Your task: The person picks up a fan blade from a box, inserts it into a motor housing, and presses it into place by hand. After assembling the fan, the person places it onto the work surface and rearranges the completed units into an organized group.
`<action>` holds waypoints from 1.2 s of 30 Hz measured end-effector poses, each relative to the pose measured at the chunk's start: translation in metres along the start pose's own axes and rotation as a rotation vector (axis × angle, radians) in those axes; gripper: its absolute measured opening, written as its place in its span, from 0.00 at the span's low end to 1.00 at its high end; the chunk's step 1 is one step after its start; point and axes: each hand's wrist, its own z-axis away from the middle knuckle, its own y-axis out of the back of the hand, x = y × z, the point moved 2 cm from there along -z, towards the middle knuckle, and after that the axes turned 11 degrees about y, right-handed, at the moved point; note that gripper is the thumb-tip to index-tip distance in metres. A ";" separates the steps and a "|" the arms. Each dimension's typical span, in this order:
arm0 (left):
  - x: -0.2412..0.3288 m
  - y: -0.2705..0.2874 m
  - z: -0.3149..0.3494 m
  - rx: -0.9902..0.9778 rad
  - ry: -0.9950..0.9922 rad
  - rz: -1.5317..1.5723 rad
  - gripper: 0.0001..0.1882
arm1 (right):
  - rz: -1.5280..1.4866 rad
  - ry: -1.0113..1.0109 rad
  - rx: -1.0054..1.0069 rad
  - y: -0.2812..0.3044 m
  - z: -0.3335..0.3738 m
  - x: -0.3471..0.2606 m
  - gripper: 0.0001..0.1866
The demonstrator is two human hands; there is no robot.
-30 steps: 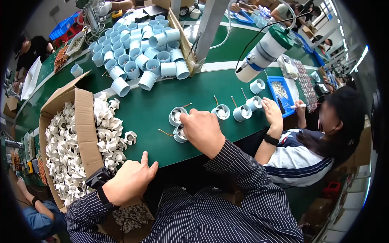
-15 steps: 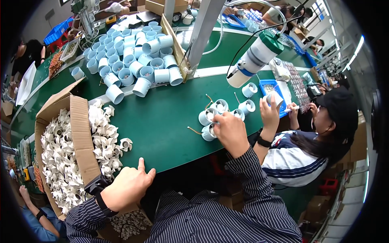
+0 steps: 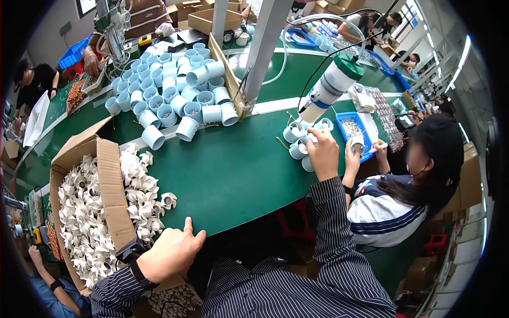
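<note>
In the head view, the nearest pale-blue cups (image 3: 297, 150) stand just left of the right grip (image 3: 324, 151), its fingers half-curled; I cannot tell whether it holds one. The left grip (image 3: 172, 253), index extended, palm hidden, contents unclear, lies below a white fan wheel (image 3: 168, 200). Since the earlier frame, right grip and cups have shifted rightward across the desk (image 3: 233, 177).

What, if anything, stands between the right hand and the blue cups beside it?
Nothing visible: the right hand is at the blue cups, partly hiding them. The hanging white cylinder appears beyond, not between.
</note>
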 end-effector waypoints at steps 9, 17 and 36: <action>0.000 0.002 0.006 0.002 0.029 -0.010 0.28 | -0.050 -0.248 -0.065 0.033 0.057 -0.029 0.21; 0.001 0.006 0.004 -0.020 0.046 0.013 0.28 | -0.076 -0.262 0.009 -0.014 0.048 0.029 0.26; -0.006 -0.015 -0.002 -0.003 0.054 0.034 0.30 | -0.505 0.504 -0.122 -0.057 -0.060 -0.191 0.20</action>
